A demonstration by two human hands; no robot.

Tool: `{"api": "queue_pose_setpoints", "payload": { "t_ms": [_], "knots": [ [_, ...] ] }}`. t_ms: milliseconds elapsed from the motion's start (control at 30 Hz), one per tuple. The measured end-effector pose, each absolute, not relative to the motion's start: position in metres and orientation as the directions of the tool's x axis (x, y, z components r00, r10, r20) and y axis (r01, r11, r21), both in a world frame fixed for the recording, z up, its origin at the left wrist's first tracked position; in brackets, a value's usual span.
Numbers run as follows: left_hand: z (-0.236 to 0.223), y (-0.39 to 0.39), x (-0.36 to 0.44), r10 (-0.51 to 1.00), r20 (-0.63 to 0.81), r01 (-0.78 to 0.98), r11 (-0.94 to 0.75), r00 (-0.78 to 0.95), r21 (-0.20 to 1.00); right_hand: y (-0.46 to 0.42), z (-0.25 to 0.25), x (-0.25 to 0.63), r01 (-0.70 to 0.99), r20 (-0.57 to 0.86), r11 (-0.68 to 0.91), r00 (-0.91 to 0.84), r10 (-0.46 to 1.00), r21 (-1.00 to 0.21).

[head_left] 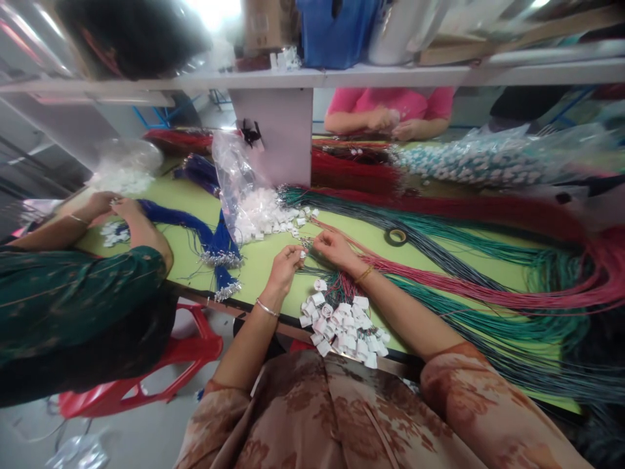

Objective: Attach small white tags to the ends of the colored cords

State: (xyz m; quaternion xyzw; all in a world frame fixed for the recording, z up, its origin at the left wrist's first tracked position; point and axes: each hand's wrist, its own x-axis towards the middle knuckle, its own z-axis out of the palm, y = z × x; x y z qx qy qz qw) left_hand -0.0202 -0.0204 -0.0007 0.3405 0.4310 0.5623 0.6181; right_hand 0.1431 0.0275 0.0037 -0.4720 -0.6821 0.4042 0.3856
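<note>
My left hand (287,266) is closed, pinching a small white connector (303,254) between thumb and fingertips. Close beside it, my right hand (336,250) has its fingers pressed together near the metal-tipped ends of the wires; what it grips is hidden. Red wires (439,281) run rightward from behind my right wrist, with green wires (420,299) and grey wires (432,244) along them. Below my hands, at the table's front edge, lies a heap of white connectors (342,322) attached to wires. A clear bag (234,163) spills loose white connectors (263,212) just beyond my left hand.
A black tape roll (396,236) lies on the yellow-green table (469,254). At left a co-worker's hands (114,205) work near blue wires (180,218); a red stool (195,345) stands below. Another person in pink (390,107) sits opposite, under the shelf (273,79).
</note>
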Motion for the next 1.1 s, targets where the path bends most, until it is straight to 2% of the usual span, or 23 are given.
{"api": "queue_pose_setpoints", "payload": {
  "t_ms": [133, 333, 633, 867, 1100],
  "knots": [
    [-0.001, -0.020, -0.019, 0.984, -0.175, -0.477, 0.162, 0.017, 0.864, 0.017, 0.008, 0.142, 0.257, 0.085, 0.165, -0.295, 0.952, -0.952],
    [-0.003, -0.019, -0.019, 0.984, -0.172, -0.515, 0.168, 0.040, 0.841, 0.008, 0.012, 0.141, 0.297, 0.027, 0.128, -0.323, 0.946, -0.946],
    [-0.003, -0.018, -0.020, 0.985, -0.168, -0.510, 0.162, 0.034, 0.845, 0.007, 0.014, 0.143, 0.320, 0.029, 0.147, -0.345, 0.938, -0.936],
    [-0.005, -0.021, -0.015, 0.988, -0.153, -0.475, 0.148, 0.029, 0.868, 0.006, 0.011, 0.138, 0.346, 0.069, 0.198, -0.351, 0.934, -0.917],
    [-0.008, -0.020, -0.012, 0.986, -0.163, -0.444, 0.139, -0.016, 0.885, 0.003, 0.010, 0.137, 0.397, 0.201, 0.365, -0.396, 0.896, -0.842]
  ]
}}
